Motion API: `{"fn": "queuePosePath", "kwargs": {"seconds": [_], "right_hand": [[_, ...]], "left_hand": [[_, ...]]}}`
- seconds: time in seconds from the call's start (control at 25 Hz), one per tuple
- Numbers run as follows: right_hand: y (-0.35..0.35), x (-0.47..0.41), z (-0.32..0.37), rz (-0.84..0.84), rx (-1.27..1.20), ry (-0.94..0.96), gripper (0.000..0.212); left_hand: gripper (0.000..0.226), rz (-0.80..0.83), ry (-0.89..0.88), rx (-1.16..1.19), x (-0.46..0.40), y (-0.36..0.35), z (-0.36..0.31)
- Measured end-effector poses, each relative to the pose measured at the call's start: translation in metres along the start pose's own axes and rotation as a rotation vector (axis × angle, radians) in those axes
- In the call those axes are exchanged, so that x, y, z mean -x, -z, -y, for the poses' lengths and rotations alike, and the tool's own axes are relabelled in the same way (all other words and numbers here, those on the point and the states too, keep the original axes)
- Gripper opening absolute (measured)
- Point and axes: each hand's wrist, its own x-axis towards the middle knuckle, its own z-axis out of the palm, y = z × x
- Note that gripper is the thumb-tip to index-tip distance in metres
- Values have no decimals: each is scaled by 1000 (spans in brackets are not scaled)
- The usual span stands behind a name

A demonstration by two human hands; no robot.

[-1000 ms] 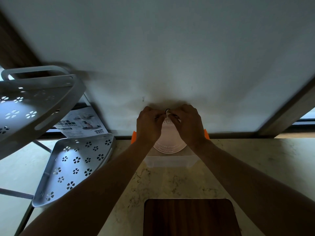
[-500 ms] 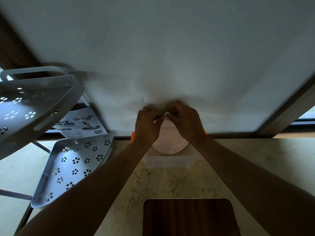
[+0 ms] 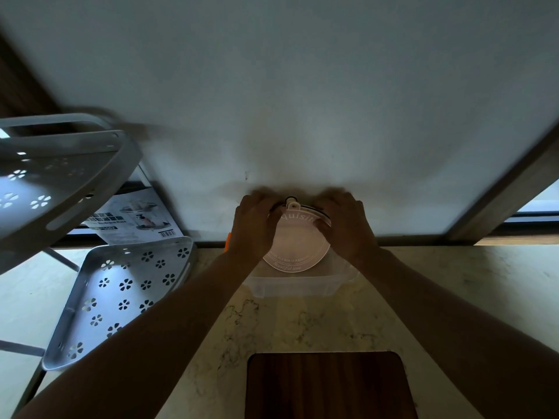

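Left hand (image 3: pixel 254 226): raised at the wall (image 3: pixel 302 101), fingers curled onto the upper left rim of a round translucent pink disc (image 3: pixel 298 246).
Right hand (image 3: pixel 346 223): mirrored on the upper right rim, fingers curled over the edge. Both hands grasp the disc. In the dim light the fingertips cannot be made out, so whether they pinch the rim or the dark cord along it is unclear.

Disc: held upright, its back towards the wall, above a clear plastic container (image 3: pixel 293 287). White lettering curves along the top and bottom. A small pale tab (image 3: pixel 291 204) sticks up at the top edge, between the two hands.

Container: stands on the pale marbled countertop (image 3: pixel 317 322), close to the wall. An orange clip (image 3: pixel 228 241) shows on its left side, just beside the left wrist.

Wooden board (image 3: pixel 325 385): dark, with rounded corners, lying flat on the countertop at the near edge, between the forearms.

Lower shelf tray (image 3: pixel 121 297): grey metal with flower-shaped cut-outs, left of the container.
Upper shelf tray (image 3: pixel 60 189): same make, higher and further left.
Printed leaflet (image 3: pixel 133 219): leans against the wall between the two trays.
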Motion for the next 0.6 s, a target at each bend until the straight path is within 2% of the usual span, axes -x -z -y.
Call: {"fn": "queuePosePath", "kwargs": {"seconds": [0.12,0.24,0.4,0.6], "right_hand": [[-1,-2,2,-20,-35,-34,34],[-4,-1,2,2,-3,-44,35],[-1,4,1,1,-28,0,31],[16,7,3,27,-152,52,30]], "left_hand": [[34,70,-118,-254,8,6,12],[40,141,-79,-325,6,3,12],[34,145,-10,-236,2,3,11],[25,129,-55,-112,0,17,14]]}}
